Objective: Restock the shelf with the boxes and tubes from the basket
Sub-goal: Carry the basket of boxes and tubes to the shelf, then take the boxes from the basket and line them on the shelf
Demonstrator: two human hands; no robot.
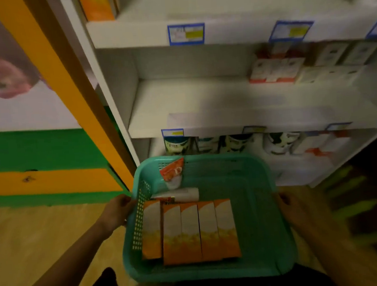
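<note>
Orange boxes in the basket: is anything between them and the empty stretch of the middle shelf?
Nothing visible. The orange boxes lie uncovered in the teal basket, and the middle shelf above is bare on its left; stock sits only at its right. Both hands grip the basket rim: left hand, right hand.

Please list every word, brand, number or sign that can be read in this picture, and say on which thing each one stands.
No text can be read here.
Blue-framed price tags with yellow patches on the white shelf edges: print too blurred.
Orange-and-white cardboard boxes in the teal plastic basket: no legible print.
Red-and-white tube in the basket: a pale mark, unreadable.
Red-and-white cartons on the middle shelf: too blurred.
</note>
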